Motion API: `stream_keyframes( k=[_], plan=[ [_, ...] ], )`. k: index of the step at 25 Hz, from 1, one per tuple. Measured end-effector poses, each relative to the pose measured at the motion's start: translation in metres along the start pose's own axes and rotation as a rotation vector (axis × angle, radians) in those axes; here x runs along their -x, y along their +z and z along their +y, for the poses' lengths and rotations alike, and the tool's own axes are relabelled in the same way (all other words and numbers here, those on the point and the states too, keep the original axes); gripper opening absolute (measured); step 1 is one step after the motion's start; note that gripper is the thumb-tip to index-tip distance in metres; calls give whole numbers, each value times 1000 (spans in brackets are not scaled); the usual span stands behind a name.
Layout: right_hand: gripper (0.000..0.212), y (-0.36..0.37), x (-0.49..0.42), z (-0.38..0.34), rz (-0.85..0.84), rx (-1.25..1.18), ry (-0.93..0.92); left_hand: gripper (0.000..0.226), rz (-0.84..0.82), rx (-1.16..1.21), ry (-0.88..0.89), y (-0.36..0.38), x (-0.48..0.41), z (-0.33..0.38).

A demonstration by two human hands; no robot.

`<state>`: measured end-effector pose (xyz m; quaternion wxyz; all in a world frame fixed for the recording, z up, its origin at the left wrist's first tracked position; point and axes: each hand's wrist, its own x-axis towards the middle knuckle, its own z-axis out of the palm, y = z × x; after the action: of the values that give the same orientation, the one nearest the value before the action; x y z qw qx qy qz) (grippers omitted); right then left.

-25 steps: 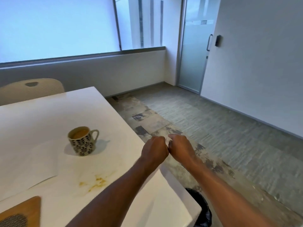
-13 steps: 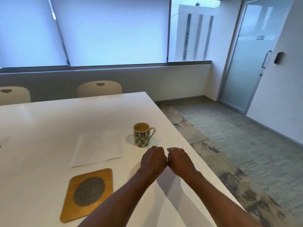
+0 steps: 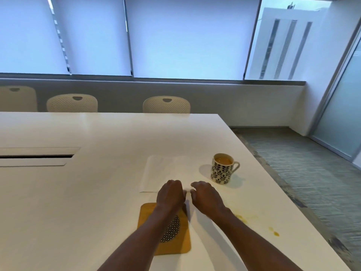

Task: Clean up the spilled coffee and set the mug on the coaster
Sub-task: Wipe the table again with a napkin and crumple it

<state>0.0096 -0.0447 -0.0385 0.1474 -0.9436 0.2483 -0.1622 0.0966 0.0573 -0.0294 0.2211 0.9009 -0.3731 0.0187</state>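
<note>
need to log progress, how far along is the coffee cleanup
Nothing looks done. The spill sits unwiped on the table, and the mug stands on bare tabletop, not on the coaster. In hand: the left hand and right hand are at the near edge of the paper napkin, holding nothing I can see. Left: wipe the spill, then move the mug onto the coaster.

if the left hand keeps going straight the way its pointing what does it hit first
The napkin, probably: the left hand points forward and the sheet lies flat just ahead of it. The mug stands right of that line. Hand height is unclear.
</note>
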Motion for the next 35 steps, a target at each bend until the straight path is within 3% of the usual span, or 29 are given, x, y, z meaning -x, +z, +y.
stream_keyframes(
  k=[4,8,10,14,17,25,28,32,35],
  plan=[
    [48,20,-38,-12,-48,-14,14,34,25,-12,-89,1,-25,-47],
    [65,37,-71,-9,-377,168,-28,38,-29,-94,-110,7,-50,-79],
    [59,40,-77,-5,-404,206,-87,30,-13,-106,-77,8,-56,-78],
    [34,35,-79,3,-158,158,-165,24,19,-157,-24,7,-56,-67],
    [27,26,-71,12,-91,73,-170,20,-8,-161,22,6,-55,-53],
    [31,-19,-34,26,-246,-95,-238,30,-58,-1,92,-2,-45,-18],
    [33,-44,-9,41,-332,-20,-256,20,-68,-28,133,1,-26,7],
    [32,-80,32,77,-540,135,-188,19,-82,25,248,24,7,57],
    [32,-103,62,108,-590,236,-138,24,-144,91,296,49,30,90]
  ],
)
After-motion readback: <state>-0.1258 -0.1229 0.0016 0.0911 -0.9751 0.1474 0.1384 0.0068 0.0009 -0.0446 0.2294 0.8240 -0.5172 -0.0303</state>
